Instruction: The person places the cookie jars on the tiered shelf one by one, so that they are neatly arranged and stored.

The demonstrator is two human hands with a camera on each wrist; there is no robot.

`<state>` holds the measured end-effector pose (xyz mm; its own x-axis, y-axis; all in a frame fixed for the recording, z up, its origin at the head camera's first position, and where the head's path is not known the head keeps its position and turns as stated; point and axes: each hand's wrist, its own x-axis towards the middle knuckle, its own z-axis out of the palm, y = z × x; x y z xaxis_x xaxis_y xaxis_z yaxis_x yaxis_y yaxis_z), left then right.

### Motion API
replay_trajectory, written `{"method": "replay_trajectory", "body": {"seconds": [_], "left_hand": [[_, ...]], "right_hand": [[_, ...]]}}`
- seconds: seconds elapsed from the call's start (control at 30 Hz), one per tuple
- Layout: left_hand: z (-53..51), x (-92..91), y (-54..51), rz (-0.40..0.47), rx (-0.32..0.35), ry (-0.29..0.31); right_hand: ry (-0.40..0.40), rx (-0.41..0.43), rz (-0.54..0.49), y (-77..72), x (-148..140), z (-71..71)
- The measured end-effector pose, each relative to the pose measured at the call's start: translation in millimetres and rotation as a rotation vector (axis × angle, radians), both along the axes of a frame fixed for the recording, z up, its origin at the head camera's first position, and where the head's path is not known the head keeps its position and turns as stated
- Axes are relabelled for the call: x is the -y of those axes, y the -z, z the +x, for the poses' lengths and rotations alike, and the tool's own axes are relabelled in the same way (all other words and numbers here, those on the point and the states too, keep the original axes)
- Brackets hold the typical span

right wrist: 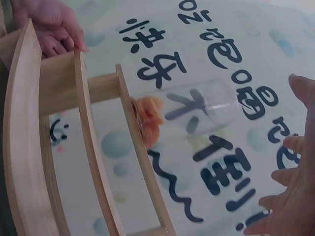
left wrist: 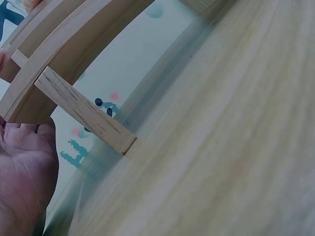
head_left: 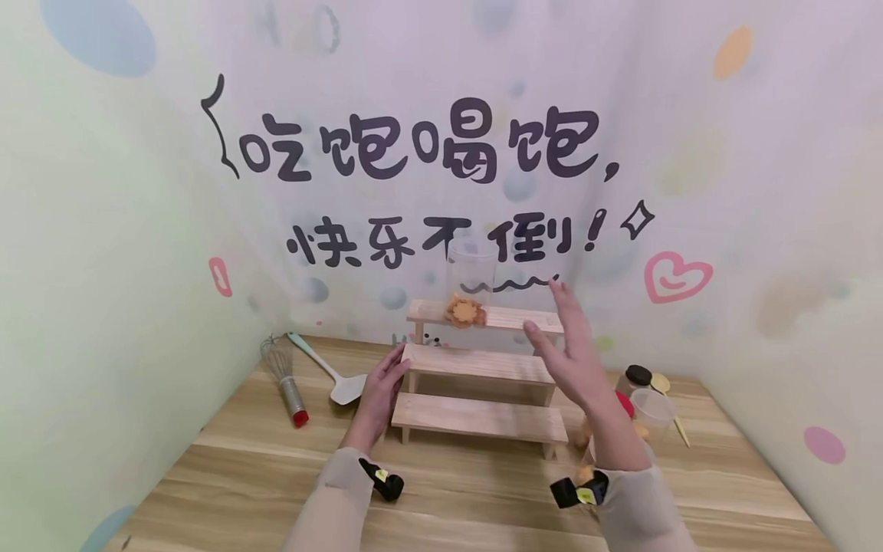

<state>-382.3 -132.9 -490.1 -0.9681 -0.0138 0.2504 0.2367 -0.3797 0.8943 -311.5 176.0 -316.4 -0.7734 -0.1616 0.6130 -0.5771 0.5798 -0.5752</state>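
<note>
A three-tier wooden display stand (head_left: 476, 415) stands on the table. On the left part of its top tier is a clear jar (head_left: 471, 268), upright, with orange-brown flower-shaped cookies (head_left: 465, 311) at the bottom. My left hand (head_left: 378, 395) holds the stand's left end by the middle tier; the right wrist view shows its fingers (right wrist: 74, 29) bent at the shelf end. Raised near the stand's right side, my right hand (head_left: 576, 364) is spread and holds nothing. In the right wrist view it is apart from the jar (right wrist: 206, 110).
A whisk (head_left: 288, 383) and a white-headed spatula (head_left: 338, 383) lie left of the stand. On the right are a black-lidded jar (head_left: 636, 377), a red lid (head_left: 624, 404), a clear container (head_left: 654, 410) and a yellowish spoon (head_left: 661, 383). A printed cloth (head_left: 441, 69) hangs behind.
</note>
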Motion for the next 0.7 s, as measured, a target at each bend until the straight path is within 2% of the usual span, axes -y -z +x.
{"method": "replay_trajectory", "body": {"seconds": [0.2,0.33,0.43,0.57,0.63,0.7], "left_hand": [[0.8,-4.2,2.3,0.007,-0.001,-0.002],[1.2,-6.6,3.0,0.016,-0.004,0.005],[1.4,-7.2,2.5,0.009,0.005,0.01],[0.5,-5.2,1.6,-0.005,0.006,-0.005],[0.9,-3.7,0.7,-0.008,0.007,-0.018],[1.5,-2.3,0.5,-0.017,0.007,-0.02]], "right_hand": [[0.107,-0.037,0.02,15.1,-54.1,16.6],[0.193,-0.065,0.007,37.7,-101.1,26.4],[0.254,-0.184,-0.061,64.4,-134.3,30.3],[0.255,-0.416,-0.179,109.5,-167.1,22.5],[0.248,-0.431,-0.23,133.0,-177.0,17.0],[0.274,-0.346,-0.286,154.0,-182.7,13.5]]}}
